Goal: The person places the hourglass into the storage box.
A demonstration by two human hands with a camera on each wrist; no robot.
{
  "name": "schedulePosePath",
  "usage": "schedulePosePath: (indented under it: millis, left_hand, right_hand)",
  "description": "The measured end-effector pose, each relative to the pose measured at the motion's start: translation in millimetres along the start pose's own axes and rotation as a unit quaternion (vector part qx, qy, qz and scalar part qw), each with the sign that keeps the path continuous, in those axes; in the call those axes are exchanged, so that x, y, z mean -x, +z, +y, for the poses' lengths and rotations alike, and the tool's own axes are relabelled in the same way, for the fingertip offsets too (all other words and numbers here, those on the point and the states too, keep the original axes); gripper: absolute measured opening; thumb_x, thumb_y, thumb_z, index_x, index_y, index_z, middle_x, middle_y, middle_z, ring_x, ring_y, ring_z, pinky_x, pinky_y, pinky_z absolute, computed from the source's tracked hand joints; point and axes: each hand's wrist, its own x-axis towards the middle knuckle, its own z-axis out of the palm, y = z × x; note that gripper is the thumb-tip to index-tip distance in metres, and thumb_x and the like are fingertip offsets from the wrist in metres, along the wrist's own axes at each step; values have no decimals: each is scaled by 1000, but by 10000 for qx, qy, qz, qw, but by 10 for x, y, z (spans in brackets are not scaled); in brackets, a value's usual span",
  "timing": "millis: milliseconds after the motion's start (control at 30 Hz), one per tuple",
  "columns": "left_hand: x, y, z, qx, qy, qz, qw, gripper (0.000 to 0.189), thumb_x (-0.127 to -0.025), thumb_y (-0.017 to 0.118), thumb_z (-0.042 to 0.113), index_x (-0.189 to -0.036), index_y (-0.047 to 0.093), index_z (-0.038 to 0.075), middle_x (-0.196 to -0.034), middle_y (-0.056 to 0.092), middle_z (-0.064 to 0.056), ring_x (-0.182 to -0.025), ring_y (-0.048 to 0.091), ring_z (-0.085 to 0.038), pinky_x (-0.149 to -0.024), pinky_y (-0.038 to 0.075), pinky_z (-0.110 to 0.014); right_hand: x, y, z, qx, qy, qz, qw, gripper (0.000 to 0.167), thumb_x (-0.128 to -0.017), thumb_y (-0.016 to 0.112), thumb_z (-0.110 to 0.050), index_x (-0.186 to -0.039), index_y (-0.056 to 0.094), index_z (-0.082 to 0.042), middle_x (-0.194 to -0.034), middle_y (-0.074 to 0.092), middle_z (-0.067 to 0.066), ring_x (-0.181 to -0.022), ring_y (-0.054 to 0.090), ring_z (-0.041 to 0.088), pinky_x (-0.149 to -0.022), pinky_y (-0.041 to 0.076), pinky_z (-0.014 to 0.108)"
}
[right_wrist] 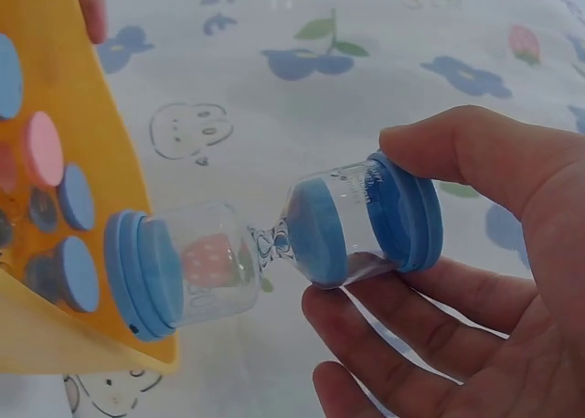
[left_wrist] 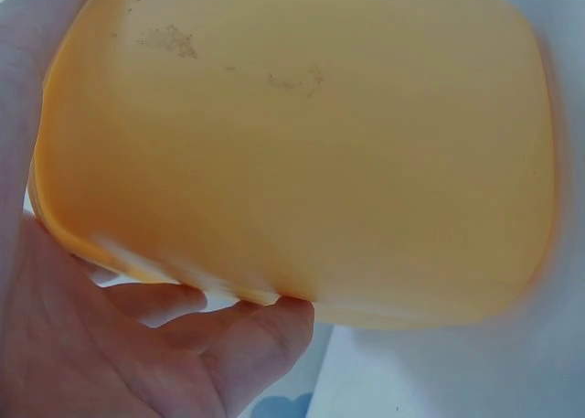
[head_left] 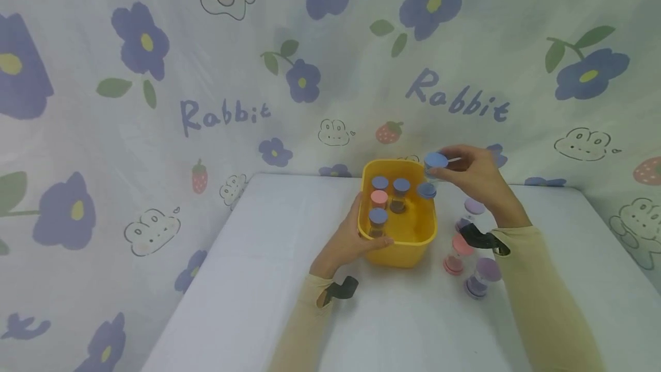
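My right hand [head_left: 472, 175] pinches the clear blue-capped hourglass [right_wrist: 317, 226] by its upper cap, long axis near upright, lower cap at the yellow rounded plastic bin's [head_left: 396, 255] right rim. Left hand [head_left: 345, 243] grips the bin's near-left corner.

Hourglasses [head_left: 378, 216] sit in the tub [head_left: 396, 256] (others [head_left: 488, 270] to its right).

Smooth plastic bin [head_left: 396, 256], glossy hourglass [right_wrist: 318, 230]
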Motion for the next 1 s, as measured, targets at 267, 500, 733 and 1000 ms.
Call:
schedulePosePath:
  millis: [267, 500, 733, 1000]
  left_hand:
    - [13, -2, 4, -150, -116, 61, 9998, 121, -77, 88, 53, -165, 7, 36, -167, 34, 4, -147, 43, -18, -124, 35, -54]
    - [14, 2, 15, 45, 81, -15, 10000, 118, -79, 87, 49, -165, 8, 34, -165, 37, 1, -144, 47, -17, -123, 38, -54]
    - [16, 14, 17, 135, 126, -31, 9998, 112, -83, 86, 41, -164, 9, 39, -164, 39, -1, -142, 48, -18, -122, 40, -54]
    - [8, 7, 13, 158, 73, -101, 9998, 113, -83, 86, 41, -165, 7, 35, -165, 37, 0, -145, 46, -24, -121, 41, -55]
  right_hand:
    - [-106, 184, 25, -72, -228, -249, 9994, 58, -89, 81, -40, -135, 64, -8, -134, 67, 16, -119, 67, 36, -102, 55, 58]
    - [-185, 343, 75, -107, -258, -460, 9985, 55, -89, 81, -36, -132, 65, -5, -133, 67, 17, -118, 68, 38, -103, 56, 59]
    - [-234, 466, 165, -149, -138, -767, 9968, 51, -90, 79, -37, -129, 66, -7, -126, 67, 15, -114, 69, 36, -100, 59, 53]
    - [-253, 595, 257, -96, -100, -935, 9955, 45, -92, 78, -34, -127, 67, -7, -124, 68, 15, -112, 70, 35, -100, 59, 52]
